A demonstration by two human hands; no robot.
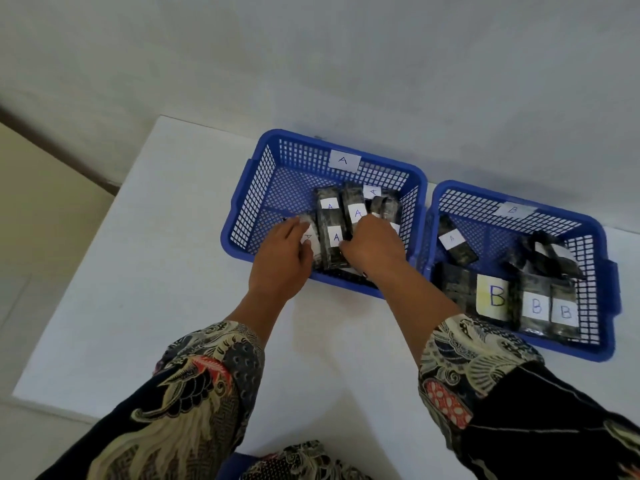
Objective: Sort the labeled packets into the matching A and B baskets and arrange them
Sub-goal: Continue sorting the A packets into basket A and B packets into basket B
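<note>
both hands [280,252] [372,245] on a-packets [334,233] in basket a [258,188].

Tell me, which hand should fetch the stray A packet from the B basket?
Probably the right hand: it is nearer the B basket, where the A packet lies at the near-left side. The left hand would cross over.

The left basket [263,174] wears an "A" tag, the right basket [602,258] a "B" (faint); packets show A's, B's, and one "A" packet [456,244] sits among B's.
</note>
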